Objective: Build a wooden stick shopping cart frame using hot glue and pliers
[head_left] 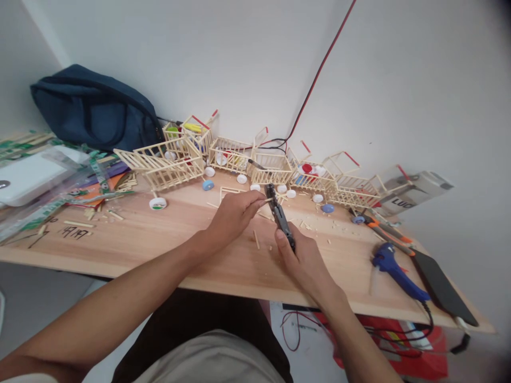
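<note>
My right hand (304, 258) is closed around the handles of a dark grey pair of pliers (281, 218), which looks like a folding multi-tool. Its head points away from me, toward the row of small carts. My left hand (238, 214) pinches a thin wooden stick (268, 200) whose end meets the plier jaws; whether the jaws grip it is too small to tell. Just beyond both hands stands a wooden-stick cart (271, 167) on white wheels. A loose stick (256, 239) and small offcuts lie on the table below the hands.
More stick carts (170, 165) line the wall. At right lie a blue glue gun (399, 274), orange-handled pliers (389, 231) and a black flat slab (443, 287). A blue bag (98, 109), a white box (38, 173) and plastic wrappers (59, 205) fill the left.
</note>
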Demonstrator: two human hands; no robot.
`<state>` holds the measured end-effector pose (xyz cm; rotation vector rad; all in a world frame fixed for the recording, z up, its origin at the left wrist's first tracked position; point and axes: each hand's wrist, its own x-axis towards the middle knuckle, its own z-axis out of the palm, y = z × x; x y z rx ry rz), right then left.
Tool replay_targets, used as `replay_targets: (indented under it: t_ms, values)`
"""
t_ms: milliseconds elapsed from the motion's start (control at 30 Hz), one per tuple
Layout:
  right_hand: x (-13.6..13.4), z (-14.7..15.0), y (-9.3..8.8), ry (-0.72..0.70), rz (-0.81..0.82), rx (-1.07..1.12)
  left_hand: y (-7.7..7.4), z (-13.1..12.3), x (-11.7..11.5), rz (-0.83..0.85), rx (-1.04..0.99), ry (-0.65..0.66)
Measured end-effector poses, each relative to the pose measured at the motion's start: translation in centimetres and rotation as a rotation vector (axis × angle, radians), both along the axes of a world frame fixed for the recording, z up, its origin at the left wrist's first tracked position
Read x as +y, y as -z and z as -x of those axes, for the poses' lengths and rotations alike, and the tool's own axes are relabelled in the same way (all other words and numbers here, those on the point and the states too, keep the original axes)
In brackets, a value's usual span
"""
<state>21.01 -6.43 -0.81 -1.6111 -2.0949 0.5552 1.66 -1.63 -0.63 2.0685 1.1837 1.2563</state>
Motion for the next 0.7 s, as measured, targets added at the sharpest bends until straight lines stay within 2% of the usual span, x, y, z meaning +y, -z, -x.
replay_targets:
  t_ms: [167, 400, 567, 700]
  values:
    - [-0.2, 0.0, 0.0, -0.005, -0.005, 0.038, 0.1, -0.1, 0.0, -0.029, 0.011, -0.005]
    - [-0.1, 0.2, 0.3, 0.062, -0.051, 0.029, 0.2, -0.4, 0.0, 0.004, -0.041, -0.001]
    - [-0.4, -0.4, 0.4, 0.032, -0.052, 0.025, 0.2, -0.8, -0.3, 0.003, -0.039, 0.007]
    - [-0.9, -1.0, 0.5, 0.06, -0.044, 0.005, 0.3, -1.2, -0.5, -0.006, -0.011, 0.024]
